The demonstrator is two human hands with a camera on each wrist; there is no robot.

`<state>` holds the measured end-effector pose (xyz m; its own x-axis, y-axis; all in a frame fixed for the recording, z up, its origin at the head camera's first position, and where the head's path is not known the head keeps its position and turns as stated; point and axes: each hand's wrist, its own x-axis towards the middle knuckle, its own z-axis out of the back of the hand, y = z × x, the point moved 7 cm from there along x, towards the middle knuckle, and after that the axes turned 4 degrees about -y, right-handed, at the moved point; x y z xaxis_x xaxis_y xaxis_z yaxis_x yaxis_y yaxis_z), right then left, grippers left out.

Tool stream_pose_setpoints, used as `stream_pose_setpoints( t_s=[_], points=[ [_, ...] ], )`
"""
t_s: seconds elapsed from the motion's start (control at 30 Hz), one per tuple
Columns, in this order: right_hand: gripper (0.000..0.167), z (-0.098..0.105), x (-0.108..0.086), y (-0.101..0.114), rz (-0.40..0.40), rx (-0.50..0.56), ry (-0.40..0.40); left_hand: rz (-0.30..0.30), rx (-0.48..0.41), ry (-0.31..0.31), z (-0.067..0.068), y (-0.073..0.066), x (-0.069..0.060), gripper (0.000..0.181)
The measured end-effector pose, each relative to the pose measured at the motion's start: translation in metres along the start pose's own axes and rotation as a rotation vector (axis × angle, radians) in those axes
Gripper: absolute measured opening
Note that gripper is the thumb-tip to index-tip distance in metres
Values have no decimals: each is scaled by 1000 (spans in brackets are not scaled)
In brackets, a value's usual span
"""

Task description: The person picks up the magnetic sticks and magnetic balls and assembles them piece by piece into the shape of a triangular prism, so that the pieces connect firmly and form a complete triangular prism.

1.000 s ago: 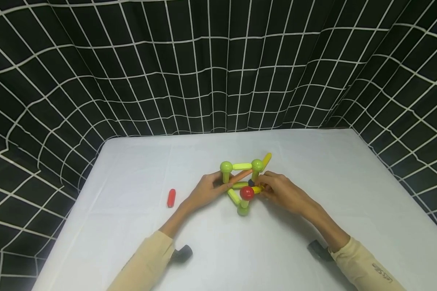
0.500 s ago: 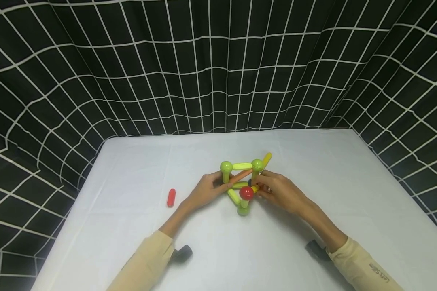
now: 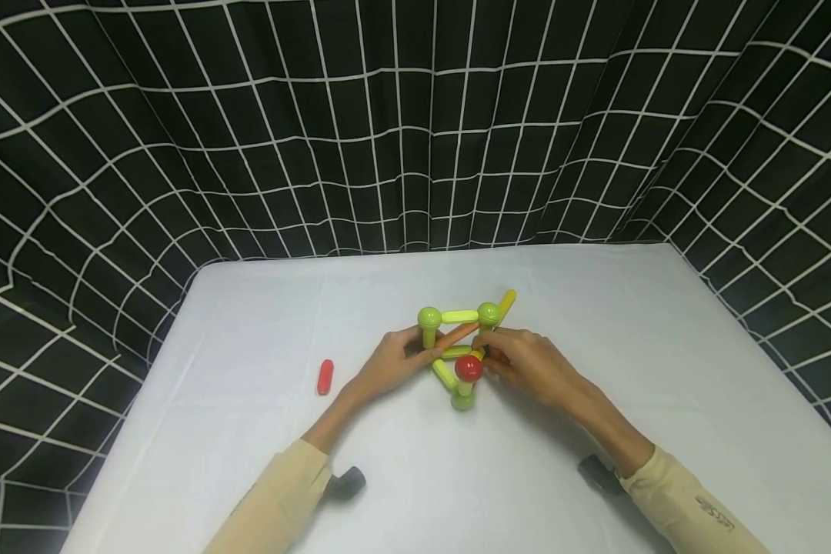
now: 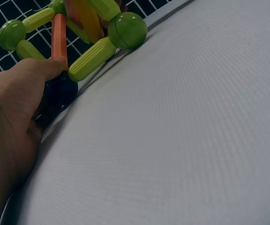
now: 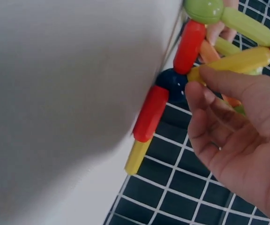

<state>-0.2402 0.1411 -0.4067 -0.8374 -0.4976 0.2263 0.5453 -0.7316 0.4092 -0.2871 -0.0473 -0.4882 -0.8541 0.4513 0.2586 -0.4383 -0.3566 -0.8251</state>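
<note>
A toy structure of coloured sticks and balls stands on the white table, with a green ball (image 3: 429, 318) at its back left and a red ball (image 3: 468, 368) at its front. My left hand (image 3: 396, 362) grips its left side; the thumb lies on an orange stick (image 4: 59, 40) above a dark blue ball (image 4: 65, 89). Between thumb and fingers, my right hand (image 3: 535, 365) pinches a yellow stick (image 5: 238, 61). One end of that stick meets the red ball, and the other is at another dark blue ball (image 5: 172, 85). My fingers partly hide that end.
A loose red stick (image 3: 325, 377) lies left of the structure. Another yellow stick (image 3: 505, 304) points out behind the right hand. The white table (image 3: 263, 308) ends against a black grid curtain (image 3: 415, 138).
My right hand has moved slightly left, swinging the free end of the yellow stick in toward the dark blue ball. The left hand has stayed in place.
</note>
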Motion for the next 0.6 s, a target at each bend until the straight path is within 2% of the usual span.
stream_pose_setpoints(
  t_s=[0.17, 0.27, 0.37, 0.47, 0.6],
  points=[
    [18, 14, -2, -7, -57, 57, 11, 2, 8, -6, 0, -2, 0, 39],
    [12, 29, 0, -18, -115, 41, -27, 4, 12, -15, 1, -2, 0, 38],
    [12, 43, 2, -30, -150, 3, -43, 5, 10, -22, 1, -3, 0, 34],
    [17, 48, 3, -41, -178, -10, -6, 9, 11, -26, 0, -2, -1, 31],
    [20, 40, 4, -52, -183, 4, 69, 23, 7, -32, 0, -3, -3, 34]
  ],
)
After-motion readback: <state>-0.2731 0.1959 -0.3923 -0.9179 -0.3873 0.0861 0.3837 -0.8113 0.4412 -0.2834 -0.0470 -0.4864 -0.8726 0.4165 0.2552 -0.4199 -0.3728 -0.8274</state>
